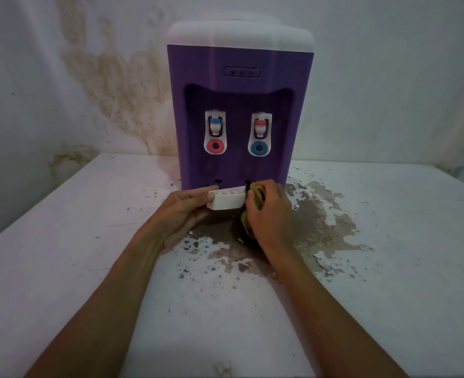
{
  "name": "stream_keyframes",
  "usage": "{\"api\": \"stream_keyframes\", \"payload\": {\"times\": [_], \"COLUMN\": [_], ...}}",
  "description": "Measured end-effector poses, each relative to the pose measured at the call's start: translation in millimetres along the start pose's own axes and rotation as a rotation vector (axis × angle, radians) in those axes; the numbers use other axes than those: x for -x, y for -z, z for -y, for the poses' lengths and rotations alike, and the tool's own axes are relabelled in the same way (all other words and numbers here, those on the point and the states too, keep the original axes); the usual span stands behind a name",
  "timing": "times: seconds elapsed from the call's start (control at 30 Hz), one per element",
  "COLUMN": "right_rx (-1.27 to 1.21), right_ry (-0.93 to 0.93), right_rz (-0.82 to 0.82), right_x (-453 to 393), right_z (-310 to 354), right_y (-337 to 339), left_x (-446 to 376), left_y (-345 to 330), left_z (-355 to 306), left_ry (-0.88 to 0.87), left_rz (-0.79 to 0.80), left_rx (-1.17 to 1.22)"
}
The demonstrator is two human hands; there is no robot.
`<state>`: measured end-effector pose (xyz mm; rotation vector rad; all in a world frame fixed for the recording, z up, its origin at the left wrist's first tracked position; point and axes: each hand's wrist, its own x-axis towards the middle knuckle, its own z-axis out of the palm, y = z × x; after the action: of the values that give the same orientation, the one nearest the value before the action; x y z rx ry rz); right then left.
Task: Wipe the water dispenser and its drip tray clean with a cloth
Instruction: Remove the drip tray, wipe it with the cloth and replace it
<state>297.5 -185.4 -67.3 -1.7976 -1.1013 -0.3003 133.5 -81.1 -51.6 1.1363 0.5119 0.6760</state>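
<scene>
Two bare forearms reach over a peeling table (89,241) as the left hand (183,207) grips the light, rigid drip tray (226,200) by its end, detached before the purple dispenser (239,85), while the right hand (269,211) clutches a soft bunched cloth (256,193) against it.

My only view comes from the head camera, looking forward and down across the white table (61,268) toward the stained back wall (89,77). The wide lens bows the table's far edge. The purple water dispenser (239,105) stands centred at the far edge, facing me. Both forearms enter from the bottom corners, close to the lens, reaching toward the dispenser's foot. No second view shares this scene.
</scene>
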Motion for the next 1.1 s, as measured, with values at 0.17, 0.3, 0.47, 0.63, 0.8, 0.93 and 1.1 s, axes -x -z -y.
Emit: {"api": "stream_keyframes", "payload": {"times": [0.17, 0.3, 0.47, 0.63, 0.8, 0.93, 1.1], "right_rx": [0.066, -0.013, -0.03, 0.01, -0.003, -0.015, -0.012], "right_ry": [-0.058, 0.196, 0.313, 0.054, -0.134, -0.064, 0.21], "right_rz": [0.002, 0.04, 0.073, 0.009, 0.019, 0.033, 0.074], "right_x": [1.0, 10.9, 11.3, 0.0, -6.6, -3.5, 3.9], "right_z": [-6.5, 13.4, 17.1, 4.9, -14.0, -9.0, 1.7], "right_y": [2.1, -5.4, -12.1, -6.3, -0.8, 0.3, -2.8], "left_x": [-0.3, -0.8, -0.9, -2.9, -3.8, -7.8, -6.9], "left_y": [-2.8, 0.8, 1.6, 3.6, -1.5, -1.5, -0.7], "left_z": [-1.1, -1.1, 1.1, 1.4, 7.3, 10.0, 2.8], "left_ry": [-0.021, -0.034, -0.049, -0.016, -0.05, -0.091, -0.086], "left_rz": [-0.004, 0.009, 0.049, -0.001, -0.016, -0.122, -0.183], "left_rx": [0.01, 0.021, 0.009, -0.003, -0.349, -0.351, -0.084]}}
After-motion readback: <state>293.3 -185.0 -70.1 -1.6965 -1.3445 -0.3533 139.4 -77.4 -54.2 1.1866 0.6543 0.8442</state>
